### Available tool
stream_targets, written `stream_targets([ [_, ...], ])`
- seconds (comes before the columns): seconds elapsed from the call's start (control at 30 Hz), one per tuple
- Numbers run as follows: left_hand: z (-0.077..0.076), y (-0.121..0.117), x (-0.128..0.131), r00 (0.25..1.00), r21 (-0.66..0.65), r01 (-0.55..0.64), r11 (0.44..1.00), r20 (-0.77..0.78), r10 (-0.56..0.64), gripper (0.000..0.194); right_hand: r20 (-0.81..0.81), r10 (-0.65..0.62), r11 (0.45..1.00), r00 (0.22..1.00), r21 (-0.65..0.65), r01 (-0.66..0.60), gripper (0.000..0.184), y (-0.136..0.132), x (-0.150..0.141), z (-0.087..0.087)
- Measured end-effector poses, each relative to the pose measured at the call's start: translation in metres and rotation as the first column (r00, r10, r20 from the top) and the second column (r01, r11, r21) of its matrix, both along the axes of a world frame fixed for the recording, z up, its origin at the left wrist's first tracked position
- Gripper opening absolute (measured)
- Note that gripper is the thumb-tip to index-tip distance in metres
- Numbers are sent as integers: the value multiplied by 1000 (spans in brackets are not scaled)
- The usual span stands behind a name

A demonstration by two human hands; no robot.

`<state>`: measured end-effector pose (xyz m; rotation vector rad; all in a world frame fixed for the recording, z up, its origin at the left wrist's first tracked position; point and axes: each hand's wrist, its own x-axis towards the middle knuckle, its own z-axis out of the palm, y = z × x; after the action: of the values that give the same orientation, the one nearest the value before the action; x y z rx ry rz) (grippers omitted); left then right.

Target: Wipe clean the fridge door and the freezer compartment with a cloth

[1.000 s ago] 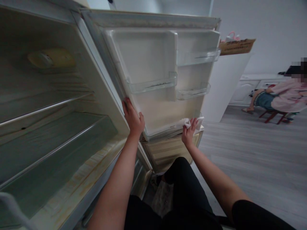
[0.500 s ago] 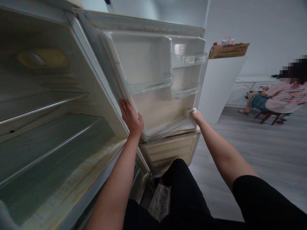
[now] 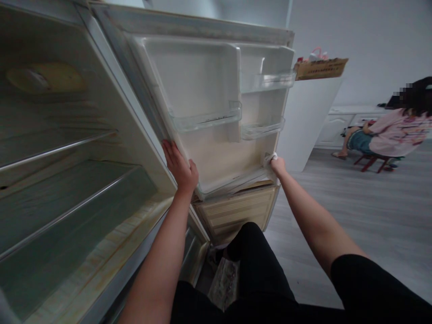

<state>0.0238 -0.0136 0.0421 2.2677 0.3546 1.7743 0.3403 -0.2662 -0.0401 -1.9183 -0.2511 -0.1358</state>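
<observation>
An open refrigerator door (image 3: 205, 155) with clear plastic door shelves (image 3: 207, 119) stands in front of me. My left hand (image 3: 181, 166) lies with its fingers stretched along the door's hinge-side edge. At the opposite lower corner, my right hand (image 3: 277, 165) is closed on a white cloth (image 3: 269, 159), pressed against the door's edge by the bottom shelf. Whether it is cloth or a paper wipe is hard to tell. To the left is the refrigerator interior (image 3: 77, 130) with glass shelves and yellowish stains along the lower rim.
Below, a second, ribbed door (image 3: 239, 211) also stands open near my knee (image 3: 253, 238). A cardboard box (image 3: 320, 68) sits on a white cabinet (image 3: 305, 121) behind the door. Farther right, a person (image 3: 393, 130) sits on a low red stool (image 3: 373, 162).
The view has shifted slightly, and the upper door appears swung a little nearer. Both hands keep their places on it, the right still holding the white cloth.
</observation>
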Motion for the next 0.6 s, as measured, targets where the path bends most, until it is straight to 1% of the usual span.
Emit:
stream_targets([
  [0.03, 0, 1, -1, 1000, -8, 12, 1000, 4, -12, 84, -13, -19, 1000, 1000, 10, 19, 34, -2, -6, -3],
  [0.1, -1, 1, -2, 1000, -26, 31, 999, 1, -31, 84, -21, -79, 996, 997, 34, 79, 47, -2, -20, -10],
  [0.17, -1, 2, -4, 999, -30, 43, 999, -12, -43, 84, -34, -178, 972, 983, 147, 181, 60, 4, -39, -20],
  [0.23, -1, 2, -4, 998, -26, 49, 998, -23, -50, 84, -40, -272, 924, 961, 268, 273, 69, 13, -61, -32],
  [0.27, -1, 3, -5, 998, -22, 53, 998, -27, -53, 84, -37, -302, 903, 953, 309, 298, 71, 19, -74, -38],
  [0.3, -1, 3, -5, 998, -19, 57, 998, -29, -57, 84, -22, -315, 893, 949, 330, 305, 72, 25, -88, -45],
  [0.33, -2, 3, -5, 998, -17, 61, 998, -30, -62, 84, 7, -313, 898, 950, 328, 294, 74, 33, -103, -52],
  [0.4, -2, 3, -4, 997, -20, 69, 997, -29, -70, 83, 69, -275, 917, 959, 319, 240, 82, 50, -137, -64],
  [0.43, -2, 3, -4, 997, -24, 71, 997, -29, -71, 83, 99, -234, 929, 967, 318, 192, 85, 60, -154, -69],
  [0.47, -2, 2, -4, 997, -29, 71, 997, -30, -72, 83, 103, -175, 932, 979, 337, 132, 84, 70, -172, -73],
  [0.5, -2, 2, -3, 997, -35, 71, 997, -33, -72, 83, 51, -115, 912, 992, 401, 85, 80, 80, -188, -75],
  [0.53, -2, 1, -3, 997, -40, 69, 997, -37, -70, 83, -50, -20, 867, 999, 496, 43, 73, 90, -205, -75],
  [0.57, -1, 0, -3, 997, -45, 64, 997, -44, -66, 84, -177, 95, 792, 980, 610, 33, 65, 98, -220, -74],
  [0.6, -1, -1, -3, 997, -49, 56, 997, -49, -59, 84, -306, 233, 693, 923, 718, 63, 59, 106, -235, -72],
])
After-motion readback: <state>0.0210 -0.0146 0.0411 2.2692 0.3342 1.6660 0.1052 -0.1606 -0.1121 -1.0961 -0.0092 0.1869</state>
